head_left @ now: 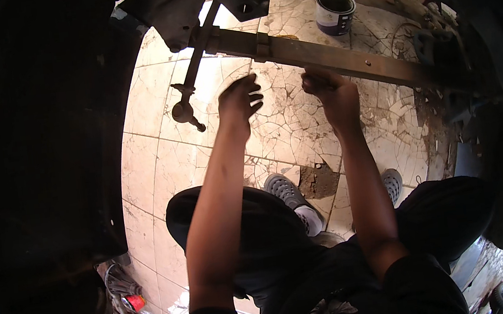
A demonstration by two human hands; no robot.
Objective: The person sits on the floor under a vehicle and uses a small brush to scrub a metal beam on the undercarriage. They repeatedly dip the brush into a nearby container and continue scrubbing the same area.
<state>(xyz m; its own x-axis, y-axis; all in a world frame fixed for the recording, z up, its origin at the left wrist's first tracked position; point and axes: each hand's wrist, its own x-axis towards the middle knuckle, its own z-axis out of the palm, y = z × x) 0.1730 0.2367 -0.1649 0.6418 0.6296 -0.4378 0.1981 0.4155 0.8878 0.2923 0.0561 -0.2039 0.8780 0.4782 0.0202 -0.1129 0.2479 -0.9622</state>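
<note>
2 hands (236,101) (336,90) | left part-open; right curled, grip unclear | metal bar (333,58) just ahead

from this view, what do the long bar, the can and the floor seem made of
The long bar: probably steel, dull, with a rusty brown tint. The can: metal or plastic, smooth-sided with a thin rim. The floor: likely ceramic tile, perhaps glazed, pale with straight joints and branching cracks.

Cracked pale tile floor (286,131), brighter toward left.
</note>
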